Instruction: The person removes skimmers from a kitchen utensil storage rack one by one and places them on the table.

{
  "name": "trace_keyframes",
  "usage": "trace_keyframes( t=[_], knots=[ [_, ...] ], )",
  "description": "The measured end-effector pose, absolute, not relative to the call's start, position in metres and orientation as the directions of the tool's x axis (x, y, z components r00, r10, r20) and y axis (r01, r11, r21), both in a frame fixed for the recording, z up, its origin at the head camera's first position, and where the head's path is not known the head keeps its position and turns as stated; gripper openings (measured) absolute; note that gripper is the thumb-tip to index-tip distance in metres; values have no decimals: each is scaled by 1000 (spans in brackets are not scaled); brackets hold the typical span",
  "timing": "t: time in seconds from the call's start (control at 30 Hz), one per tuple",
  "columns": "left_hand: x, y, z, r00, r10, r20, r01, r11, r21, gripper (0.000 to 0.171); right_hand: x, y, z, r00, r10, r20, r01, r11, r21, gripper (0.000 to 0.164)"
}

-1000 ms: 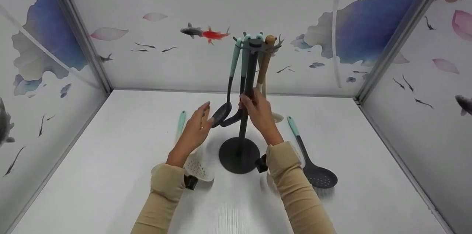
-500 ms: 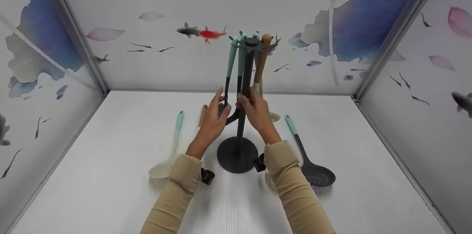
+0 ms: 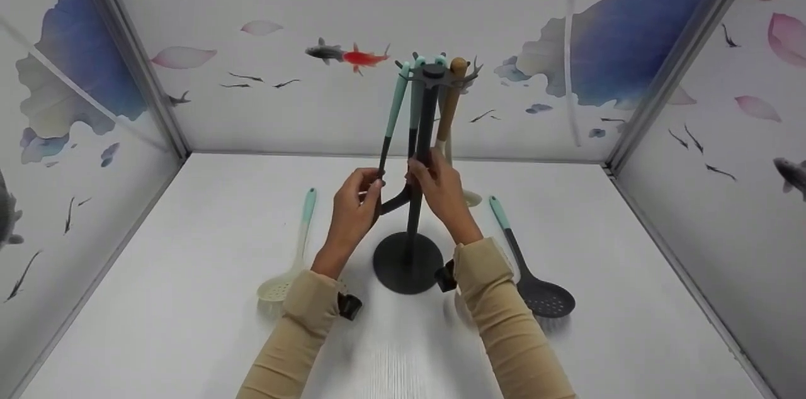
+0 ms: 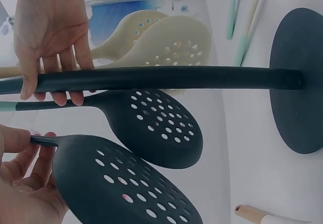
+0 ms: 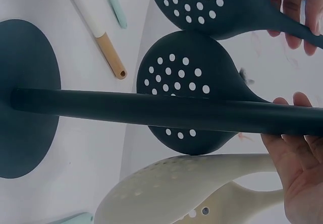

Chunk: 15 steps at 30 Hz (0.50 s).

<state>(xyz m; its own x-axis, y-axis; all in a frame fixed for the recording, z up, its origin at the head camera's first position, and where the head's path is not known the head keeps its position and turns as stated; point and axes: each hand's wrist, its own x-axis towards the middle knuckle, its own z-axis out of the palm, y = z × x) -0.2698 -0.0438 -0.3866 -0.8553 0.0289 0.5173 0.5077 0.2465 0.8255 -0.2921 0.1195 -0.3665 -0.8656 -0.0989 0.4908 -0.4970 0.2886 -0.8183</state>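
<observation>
Fingers of the left hand (image 3: pixel 354 205) pinch a black perforated spoon (image 4: pixel 121 176) by its neck; the right hand (image 3: pixel 442 191) curls round the stand (image 3: pixel 427 122).
Hanging at the stand's left side, above the worktop (image 3: pixel 208 248), the spoon should prove light and fairly stiff, probably smooth enough to turn in a loose pinch; its slim stem or mint handle (image 3: pixel 397 100) seems the best hold, with the post steadied against tipping. Left-hand fingers mask its bowl from the head view, both wrist views cut off the hooks (image 3: pixel 434 76), and whether the handle's hole sits fully home is hard to tell. The right sleeve (image 3: pixel 485 273) partly covers a pale utensil (image 3: pixel 463 311).
</observation>
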Motion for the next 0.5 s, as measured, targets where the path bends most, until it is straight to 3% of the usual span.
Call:
trace_keyframes(
  t=[0.27,0.5],
  knots=[
    [-266,-47,-382,-877,8,481,469,237,851,20,-267,112,-341,-869,-114,481,-492,287,-822,16],
    [-265,-50,-377,-881,-10,474,458,237,857,20,-281,115,-355,-865,-108,489,-499,275,-822,17]
  ],
)
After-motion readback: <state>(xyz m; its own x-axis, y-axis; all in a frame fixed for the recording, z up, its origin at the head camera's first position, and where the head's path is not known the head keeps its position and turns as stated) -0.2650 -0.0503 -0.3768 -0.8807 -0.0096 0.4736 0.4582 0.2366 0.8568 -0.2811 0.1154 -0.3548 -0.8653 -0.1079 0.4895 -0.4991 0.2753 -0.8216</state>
